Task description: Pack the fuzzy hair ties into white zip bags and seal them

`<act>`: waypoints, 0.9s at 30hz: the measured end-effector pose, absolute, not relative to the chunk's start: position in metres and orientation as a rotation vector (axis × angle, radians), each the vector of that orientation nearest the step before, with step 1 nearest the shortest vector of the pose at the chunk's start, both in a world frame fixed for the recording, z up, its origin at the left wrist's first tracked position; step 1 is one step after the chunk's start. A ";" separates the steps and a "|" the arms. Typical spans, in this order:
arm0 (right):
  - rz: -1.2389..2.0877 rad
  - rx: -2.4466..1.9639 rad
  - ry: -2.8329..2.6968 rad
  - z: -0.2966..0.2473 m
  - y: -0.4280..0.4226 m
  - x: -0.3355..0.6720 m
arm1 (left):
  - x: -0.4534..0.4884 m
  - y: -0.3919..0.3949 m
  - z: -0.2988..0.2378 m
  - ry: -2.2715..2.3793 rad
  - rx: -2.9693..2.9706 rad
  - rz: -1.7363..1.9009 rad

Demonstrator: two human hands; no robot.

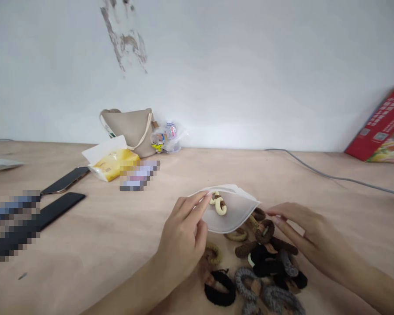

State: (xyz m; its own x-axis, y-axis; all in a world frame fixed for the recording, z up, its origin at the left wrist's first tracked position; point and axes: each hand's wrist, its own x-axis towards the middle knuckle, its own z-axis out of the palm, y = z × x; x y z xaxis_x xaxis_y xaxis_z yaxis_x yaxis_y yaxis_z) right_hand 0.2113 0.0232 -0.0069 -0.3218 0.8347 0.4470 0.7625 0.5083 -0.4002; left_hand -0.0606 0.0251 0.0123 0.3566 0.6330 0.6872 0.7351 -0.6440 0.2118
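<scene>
My left hand (185,229) is closed on the left side of a frosted white pouch (231,221), whose mouth gapes toward me. Inside the pouch, by my left fingertips, lies a cream hair tie (221,206) with a brown band. At the pouch's right edge, my right hand (307,236) has thumb and forefinger close together on a dark brown hair tie (258,213). Between my forearms is a loose pile of hair ties: another brown one (265,231), a black one (228,296), a grey one (241,280) and a tan one (237,235), among several more.
A yellow tissue pack (114,164), a beige bag (126,127) and a bottle in clear plastic (170,131) stand at the back left. Dark phones (65,180) lie at left, partly pixelated. A grey cable (315,170) runs right, near a red box (377,127).
</scene>
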 end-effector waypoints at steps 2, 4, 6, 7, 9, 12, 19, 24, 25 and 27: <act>0.185 -1.261 -2.200 -0.015 0.021 0.215 | -0.058 0.024 0.013 -1.246 -2.490 -1.156; 0.195 -1.227 -2.212 -0.018 0.018 0.214 | -0.058 0.024 0.013 -1.241 -2.498 -1.147; 0.240 -1.234 -2.155 -0.015 0.015 0.210 | -0.058 0.025 0.013 -1.244 -2.504 -1.130; 0.282 -1.251 -2.101 -0.012 0.014 0.208 | -0.058 0.026 0.013 -1.249 -2.508 -1.121; 0.422 -1.295 -1.945 -0.005 0.012 0.201 | -0.058 0.027 0.013 -1.251 -2.513 -1.113; 0.628 -1.318 -1.735 0.008 0.011 0.188 | -0.058 0.027 0.012 -1.250 -2.519 -1.107; 0.411 -1.527 -2.094 0.017 0.016 0.187 | -0.060 0.027 0.012 -1.254 -2.511 -1.076; 0.702 -1.601 -1.977 0.000 0.024 0.211 | -0.062 0.029 0.011 -1.253 -2.496 -1.107; 0.716 -1.588 -1.962 -0.003 0.026 0.214 | -0.062 0.029 0.010 -1.258 -2.496 -1.107; 0.718 -1.575 -1.981 -0.006 0.028 0.217 | -0.062 0.029 0.010 -1.267 -2.499 -1.103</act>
